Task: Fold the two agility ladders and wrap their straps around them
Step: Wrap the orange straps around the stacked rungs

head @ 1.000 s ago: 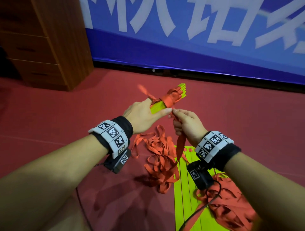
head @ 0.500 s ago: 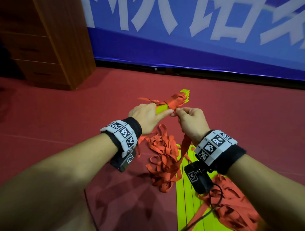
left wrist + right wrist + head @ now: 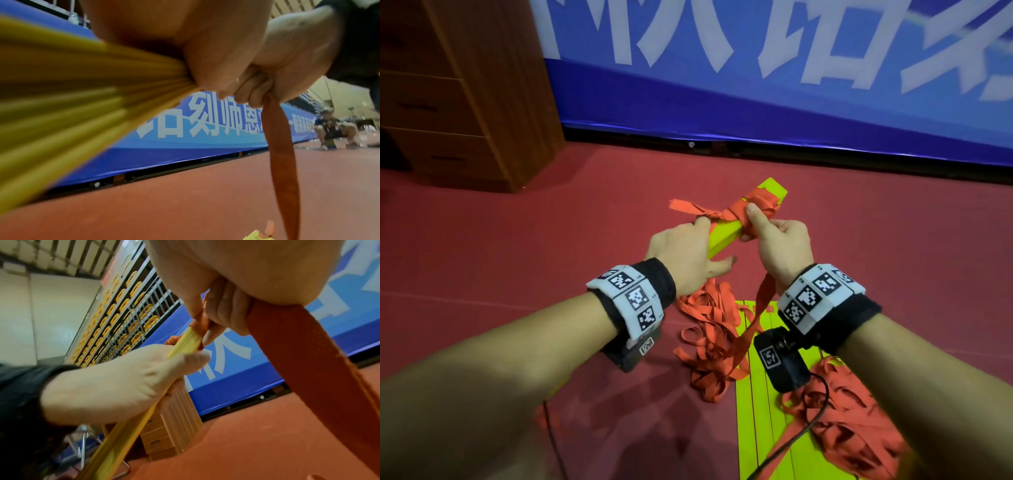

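Observation:
I hold one folded agility ladder, a bundle of yellow rungs (image 3: 724, 234), above the red floor. My left hand (image 3: 698, 246) grips the bundle's near part. Several turns of orange strap (image 3: 751, 204) circle its far part, and a short end sticks out to the left. My right hand (image 3: 760, 226) grips that strap against the bundle, thumb on the wrap. The strap's free length (image 3: 279, 146) hangs from the right fist down to a loose orange heap (image 3: 709, 342). The second ladder (image 3: 767, 404) lies flat on the floor below my right wrist, its strap (image 3: 856, 431) piled on it.
A wooden drawer cabinet (image 3: 465, 96) stands at the back left. A blue banner (image 3: 756, 96) runs along the wall behind. A crouching person (image 3: 333, 129) is far off along the banner. A black cable (image 3: 815, 421) trails from my right wrist camera.
My right hand rose from below the bundle to its right side and brought the strap up against the wrap. The left hand slid its grip nearer on the rungs.

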